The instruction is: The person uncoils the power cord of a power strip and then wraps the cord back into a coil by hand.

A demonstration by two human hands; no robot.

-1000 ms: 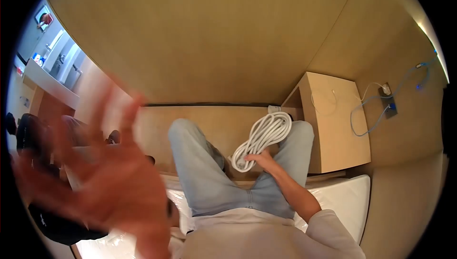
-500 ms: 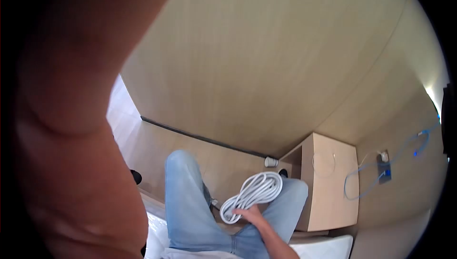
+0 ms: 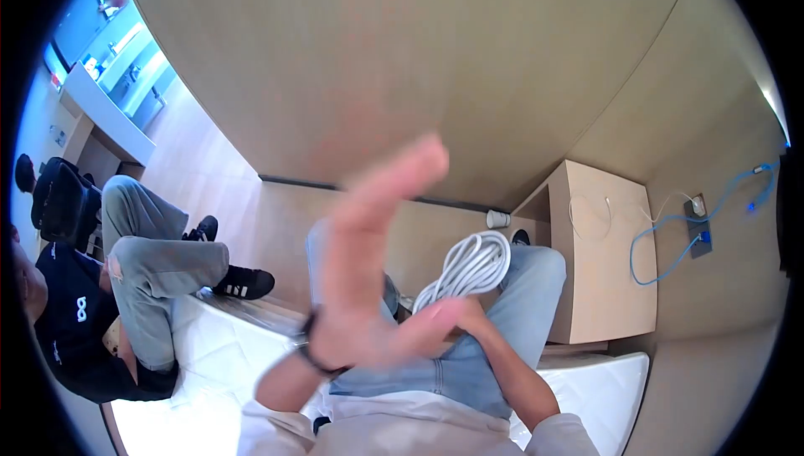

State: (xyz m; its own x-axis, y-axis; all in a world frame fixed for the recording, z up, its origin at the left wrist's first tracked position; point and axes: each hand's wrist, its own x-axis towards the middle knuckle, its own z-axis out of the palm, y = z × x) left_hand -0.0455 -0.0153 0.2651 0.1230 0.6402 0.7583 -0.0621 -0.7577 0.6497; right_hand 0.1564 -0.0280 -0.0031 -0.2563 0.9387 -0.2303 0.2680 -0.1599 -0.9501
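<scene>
A coiled white cable (image 3: 471, 265) rests over my lap, its loops bunched together. My right hand (image 3: 474, 317) is closed on the lower end of the coil; its fingers are partly hidden behind my other thumb. Raised close to the camera, my left hand (image 3: 368, 288) is slightly blurred, thumb and forefinger spread apart with nothing between them. A dark band (image 3: 311, 347) circles its wrist. My legs in light blue jeans (image 3: 536, 288) lie beneath the cable.
At right stands a wooden cabinet (image 3: 611, 263) with a thin white cable on top. A blue cable (image 3: 641, 267) runs from a wall socket (image 3: 699, 230). A white cup (image 3: 498, 219) sits by the wall. Another person (image 3: 79, 322) sits at left on the white mattress (image 3: 226, 355).
My left arm, which covered the left side, has drawn back, and that hand is now in front of me. The other person has come into view. My right hand keeps the cable.
</scene>
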